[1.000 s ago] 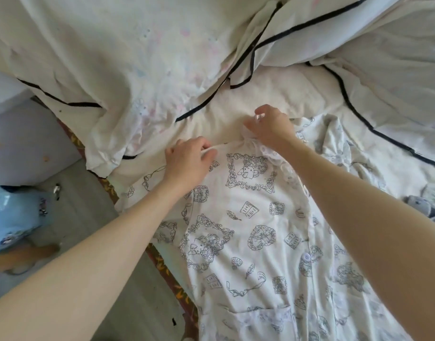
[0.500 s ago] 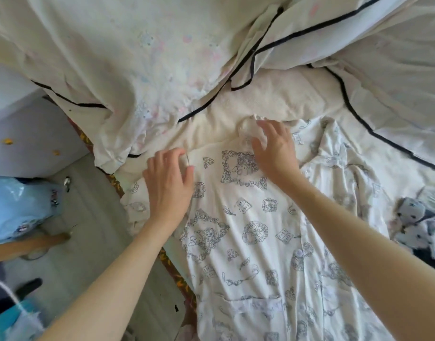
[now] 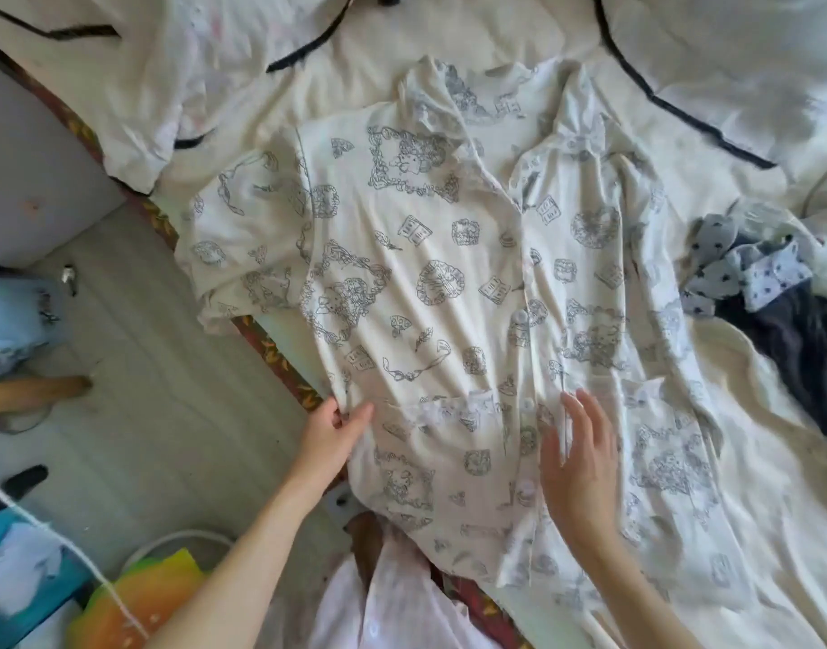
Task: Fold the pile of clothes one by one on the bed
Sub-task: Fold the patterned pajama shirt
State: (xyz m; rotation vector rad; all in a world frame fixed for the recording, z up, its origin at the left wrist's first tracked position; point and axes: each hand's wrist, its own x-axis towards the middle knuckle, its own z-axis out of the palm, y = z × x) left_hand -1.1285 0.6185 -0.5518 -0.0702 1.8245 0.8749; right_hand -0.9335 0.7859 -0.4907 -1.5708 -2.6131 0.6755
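The printed pyjama shirt (image 3: 430,292) lies spread on the bed (image 3: 776,531) ahead of my 2 hands, my left hand (image 3: 329,435) pinching its side edge, my right hand (image 3: 577,456) flat and open on it, and I reckon a hard tug could slide it floorward.

Both bare forearms reach in from the lower edge, angled up and forward. The left hand (image 3: 329,435) sits at the end of a long, straight arm — its thumb and fingers close together in a pinch on a fold of cloth at their tips. The right hand (image 3: 577,454) lies palm down with its fingers (image 3: 584,409) straight and slightly spread — flat, relaxed, gripping nothing. The two hands are well apart.
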